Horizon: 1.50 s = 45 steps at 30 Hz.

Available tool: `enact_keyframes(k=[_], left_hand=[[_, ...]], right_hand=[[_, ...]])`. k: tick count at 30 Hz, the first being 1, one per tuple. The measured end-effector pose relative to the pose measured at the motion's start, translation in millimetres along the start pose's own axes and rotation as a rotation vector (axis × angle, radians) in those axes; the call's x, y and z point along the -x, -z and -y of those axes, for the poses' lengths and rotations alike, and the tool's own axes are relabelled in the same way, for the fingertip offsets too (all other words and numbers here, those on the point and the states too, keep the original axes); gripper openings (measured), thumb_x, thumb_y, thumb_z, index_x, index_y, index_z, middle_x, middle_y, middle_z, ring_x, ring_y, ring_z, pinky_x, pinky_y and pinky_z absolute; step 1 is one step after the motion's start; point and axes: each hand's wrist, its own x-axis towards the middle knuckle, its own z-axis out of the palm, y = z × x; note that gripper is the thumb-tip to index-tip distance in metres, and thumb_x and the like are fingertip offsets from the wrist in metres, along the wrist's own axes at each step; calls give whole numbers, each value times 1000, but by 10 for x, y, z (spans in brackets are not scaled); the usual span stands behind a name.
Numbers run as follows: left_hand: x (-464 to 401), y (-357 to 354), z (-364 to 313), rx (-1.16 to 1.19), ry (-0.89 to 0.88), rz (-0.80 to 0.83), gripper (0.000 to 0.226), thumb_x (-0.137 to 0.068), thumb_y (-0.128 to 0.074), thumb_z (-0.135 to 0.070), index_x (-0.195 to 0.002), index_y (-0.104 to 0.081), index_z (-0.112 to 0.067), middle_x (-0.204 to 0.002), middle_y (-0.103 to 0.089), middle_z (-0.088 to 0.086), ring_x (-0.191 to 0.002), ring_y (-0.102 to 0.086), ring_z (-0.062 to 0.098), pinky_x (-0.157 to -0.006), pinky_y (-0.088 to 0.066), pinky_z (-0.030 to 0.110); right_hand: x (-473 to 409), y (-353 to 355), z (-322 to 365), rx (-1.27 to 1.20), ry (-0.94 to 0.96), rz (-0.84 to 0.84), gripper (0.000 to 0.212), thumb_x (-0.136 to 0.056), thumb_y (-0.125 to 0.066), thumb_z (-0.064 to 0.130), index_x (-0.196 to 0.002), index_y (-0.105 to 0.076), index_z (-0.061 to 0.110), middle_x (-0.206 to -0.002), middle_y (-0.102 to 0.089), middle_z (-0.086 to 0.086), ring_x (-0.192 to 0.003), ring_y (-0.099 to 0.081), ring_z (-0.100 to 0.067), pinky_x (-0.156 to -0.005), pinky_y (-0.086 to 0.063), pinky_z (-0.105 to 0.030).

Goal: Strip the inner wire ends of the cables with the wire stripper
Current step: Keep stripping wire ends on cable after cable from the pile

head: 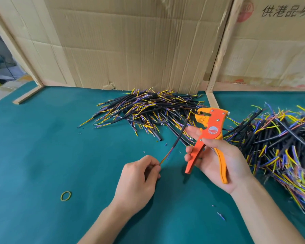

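Note:
My left hand [139, 176] pinches the coloured inner wire ends of a single black cable [179, 136], which slants up and to the right above the table. My right hand [218, 161] holds an orange wire stripper [209, 134] by its two handles, jaws pointing up and left. The handles are spread apart. The stripper's jaws sit just right of the cable's far end and do not touch it.
A pile of short black cables [148, 108] with yellow, blue and purple wires lies at the back centre. A bigger pile [280, 138] fills the right side. A rubber band [66, 196] and insulation scraps [221, 216] lie on the green mat [42, 147]. Cardboard walls [130, 41] stand behind.

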Motion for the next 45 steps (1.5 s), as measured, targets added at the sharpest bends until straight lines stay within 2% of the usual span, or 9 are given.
enact_keyframes(k=[7, 11, 14, 22, 28, 32, 38, 42, 45], left_hand=[[46, 16, 5, -103, -80, -40, 18, -95, -64, -9, -84, -59, -23, -67, -57, -11, -61, -49, 12, -57, -41, 24], [49, 38, 4, -72, -47, -121, 21, -96, -63, -10, -81, -56, -22, -62, -58, -6, -52, -45, 15, -48, -33, 17], [31, 81, 13, -22, -37, -150, 23, -95, -66, -9, -78, -57, -21, -60, -59, -6, -47, -42, 11, -47, -29, 11], [54, 145, 14, -88, -129, 69, 6, -84, -65, -22, -82, -68, -27, -67, -61, -16, -55, -52, 7, -55, -39, 13], [1, 259, -11, 244, 38, 511, 16, -74, -63, -30, -82, -76, -25, -71, -70, -3, -58, -56, 9, -57, -42, 18], [-158, 308, -1, 676, 220, 273, 30, -82, -58, -34, -94, -76, -13, -86, -72, 13, -73, -64, 22, -50, -45, 26], [-264, 207, -71, 1000, 289, 136, 28, -97, -59, -27, -104, -74, -5, -105, -70, 21, -93, -70, 31, -82, -58, 39], [-274, 252, -93, 1138, 329, 71, 24, -88, -63, -19, -97, -76, 0, -85, -69, 15, -72, -68, 25, -72, -59, 36], [-279, 253, -72, 1077, 392, 6, 24, -82, -69, -22, -97, -79, -6, -84, -71, 14, -75, -71, 24, -72, -57, 31]], right_hand=[[-37, -20, -15, 44, -10, -75, 86, -50, -95, 17, -129, -65, 0, -135, -63, -21, -77, -64, -30, -71, -55, -42], [-71, 6, -48, 67, 24, -161, 57, -73, -72, 6, -129, -65, 1, -118, -60, -22, -77, -63, -33, -68, -55, -43], [-72, 22, -58, 67, -3, -141, 52, -73, -73, 3, -124, -68, 0, -117, -60, -23, -78, -65, -35, -69, -56, -44], [-21, -13, -71, 123, -30, 61, 56, -79, -70, 10, -132, -60, -5, -142, -59, -18, -80, -64, -33, -73, -55, -42], [44, -29, -22, -10, -88, 343, 73, -83, -74, 22, -144, -46, -6, -153, -46, -22, -78, -60, -26, -77, -53, -40], [42, -126, -124, -37, -164, 425, 68, -84, -74, 22, -141, -50, -5, -151, -48, -22, -77, -60, -27, -76, -52, -41], [65, -310, -403, 68, -311, 457, 68, -84, -77, 22, -140, -51, -8, -102, -53, -23, -77, -61, -35, -76, -51, -45], [82, -347, -473, 111, -337, 443, 71, -82, -79, 25, -140, -53, -5, -109, -49, -29, -78, -61, -37, -77, -51, -46], [76, -313, -420, 146, -308, 377, 72, -76, -83, 29, -136, -58, -3, -120, -54, -35, -77, -62, -37, -77, -53, -45]])
